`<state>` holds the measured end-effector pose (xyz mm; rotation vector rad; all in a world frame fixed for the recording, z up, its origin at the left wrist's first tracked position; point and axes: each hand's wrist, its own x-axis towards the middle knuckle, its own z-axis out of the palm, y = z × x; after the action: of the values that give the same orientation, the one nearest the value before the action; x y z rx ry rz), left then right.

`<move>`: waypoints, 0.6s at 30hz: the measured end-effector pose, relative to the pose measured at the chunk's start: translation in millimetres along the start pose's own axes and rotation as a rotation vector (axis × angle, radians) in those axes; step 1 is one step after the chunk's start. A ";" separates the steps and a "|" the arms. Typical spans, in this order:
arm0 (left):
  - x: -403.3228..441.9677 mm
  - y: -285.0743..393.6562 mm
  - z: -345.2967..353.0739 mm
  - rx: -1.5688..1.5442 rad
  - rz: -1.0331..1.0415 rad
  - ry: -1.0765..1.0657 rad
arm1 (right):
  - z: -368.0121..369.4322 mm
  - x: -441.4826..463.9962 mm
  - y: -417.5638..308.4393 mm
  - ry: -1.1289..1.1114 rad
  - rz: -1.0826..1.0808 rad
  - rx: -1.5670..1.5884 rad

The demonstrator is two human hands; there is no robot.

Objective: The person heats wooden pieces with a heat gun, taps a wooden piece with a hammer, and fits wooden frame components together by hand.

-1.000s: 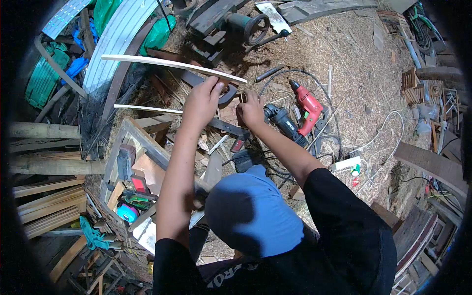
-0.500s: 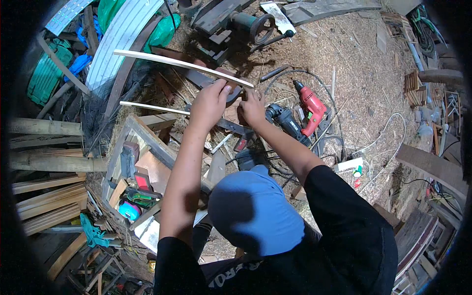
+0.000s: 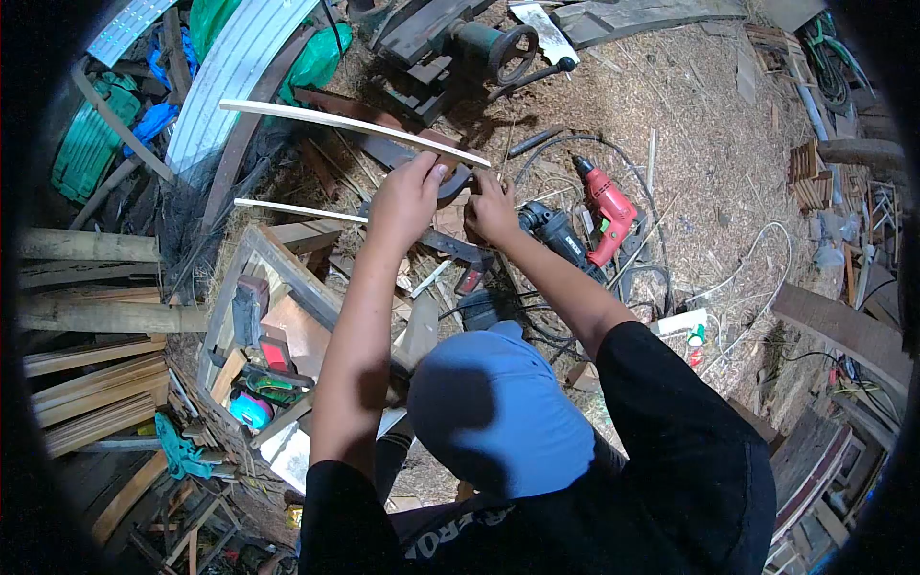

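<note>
Left hand (image 3: 407,201) pinches a strip (image 3: 326,120) by its edge; across a gap, right hand (image 3: 494,211) curls, hold unclear.

Red drill (image 3: 604,193) beside a grinder (image 3: 562,240) to your right, wooden box (image 3: 299,272) to your left, stacked boards (image 3: 101,388) farther left

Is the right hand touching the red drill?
Apart. The head view shows littered ground and a black power tool between the right hand and the red drill.
</note>
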<state>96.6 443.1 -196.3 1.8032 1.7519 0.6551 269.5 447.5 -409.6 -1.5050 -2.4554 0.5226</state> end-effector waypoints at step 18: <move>1.2 3.8 -2.7 -0.008 -0.047 -0.038 | 17.7 0.7 -18.0 0.142 0.113 0.039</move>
<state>97.6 444.4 -191.7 1.7517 1.7590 0.6048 248.1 437.4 -418.5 -1.6140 -2.2514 0.4644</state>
